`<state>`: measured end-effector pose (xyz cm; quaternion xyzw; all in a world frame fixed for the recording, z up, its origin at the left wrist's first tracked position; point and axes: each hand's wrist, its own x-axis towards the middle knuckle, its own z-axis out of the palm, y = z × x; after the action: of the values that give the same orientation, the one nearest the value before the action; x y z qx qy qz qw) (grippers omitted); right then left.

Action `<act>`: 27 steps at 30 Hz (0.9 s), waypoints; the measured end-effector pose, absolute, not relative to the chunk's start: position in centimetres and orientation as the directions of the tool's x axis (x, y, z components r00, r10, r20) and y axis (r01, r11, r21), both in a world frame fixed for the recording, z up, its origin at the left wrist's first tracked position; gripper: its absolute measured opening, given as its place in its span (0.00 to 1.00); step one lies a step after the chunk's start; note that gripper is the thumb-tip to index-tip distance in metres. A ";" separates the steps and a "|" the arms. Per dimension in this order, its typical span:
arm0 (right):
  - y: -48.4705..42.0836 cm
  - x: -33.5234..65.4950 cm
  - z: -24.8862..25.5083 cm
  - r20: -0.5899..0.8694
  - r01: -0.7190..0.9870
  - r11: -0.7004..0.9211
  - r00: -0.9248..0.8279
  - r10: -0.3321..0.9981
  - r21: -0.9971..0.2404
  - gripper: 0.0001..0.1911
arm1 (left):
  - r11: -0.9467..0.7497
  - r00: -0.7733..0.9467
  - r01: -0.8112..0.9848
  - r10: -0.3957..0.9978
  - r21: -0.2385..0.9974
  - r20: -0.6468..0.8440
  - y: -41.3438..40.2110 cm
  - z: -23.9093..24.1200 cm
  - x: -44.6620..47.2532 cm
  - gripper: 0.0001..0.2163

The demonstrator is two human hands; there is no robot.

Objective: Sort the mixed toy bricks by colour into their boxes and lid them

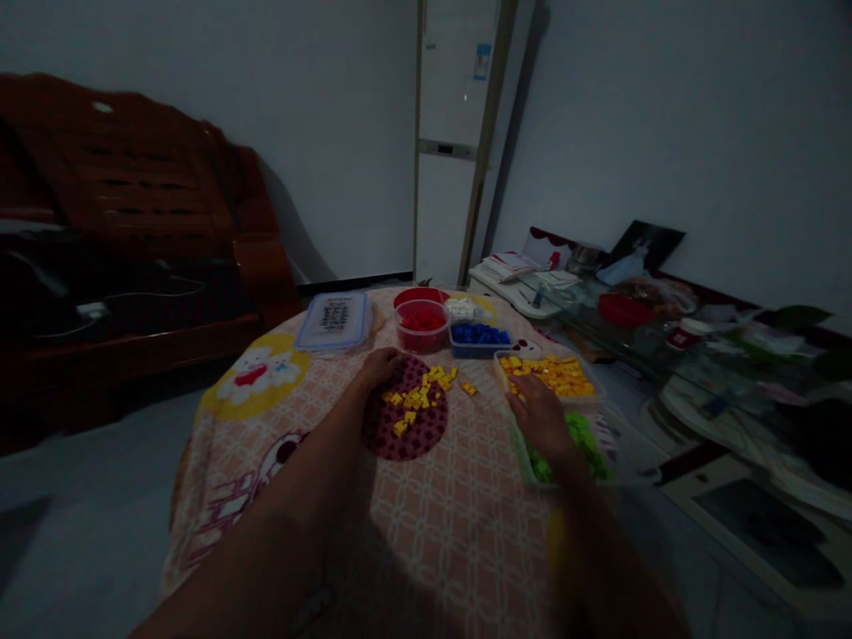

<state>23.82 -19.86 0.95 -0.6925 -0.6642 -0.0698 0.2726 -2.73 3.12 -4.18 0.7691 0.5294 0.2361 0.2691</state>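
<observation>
Loose yellow building bricks (pixel 426 389) lie spread over a dark red round patch of the tablecloth. My left hand (pixel 382 366) rests palm down at their left edge; in the dim light its fingers are hard to make out. On the right, my right hand (pixel 538 410) reaches over the near wall of a clear plastic container of yellow bricks (pixel 565 377). Its fingers are stretched out with the thumb apart, and the tips touch or come close to the bricks. Under that wrist is a clear container of green bricks (pixel 579 439), partly covered by my forearm.
Further back stand a round tub of red bricks (pixel 422 327), a blue-brick container (pixel 480 335) and some white pieces (pixel 461 309). A clear lid with blue edging (pixel 334 319) lies back left. A cluttered glass side table (pixel 592 324) stands right, a wooden bench (pixel 133 204) left.
</observation>
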 end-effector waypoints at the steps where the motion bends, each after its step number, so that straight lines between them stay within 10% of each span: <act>1: -19.7 24.2 0.8 0.435 0.961 -0.008 0.132 0.891 -0.275 0.18 | -0.314 0.347 0.674 0.934 0.669 0.089 2.6 -4.1 -2.9 0.14; 14: -19.9 26.6 -1.9 0.357 0.936 0.120 0.007 0.934 -0.330 0.16 | -0.380 0.232 0.673 0.923 0.634 0.307 -7.1 -5.5 -1.3 0.14; 27: -19.4 26.8 -2.4 0.399 0.879 0.220 -0.037 0.916 -0.423 0.17 | -0.388 0.356 0.679 0.916 0.624 0.182 -5.5 -4.8 7.0 0.17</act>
<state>26.82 -19.36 -2.41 -0.6237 -0.7195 0.0306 0.3040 6.95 -5.48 -4.77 0.7912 0.5040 0.2604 0.2283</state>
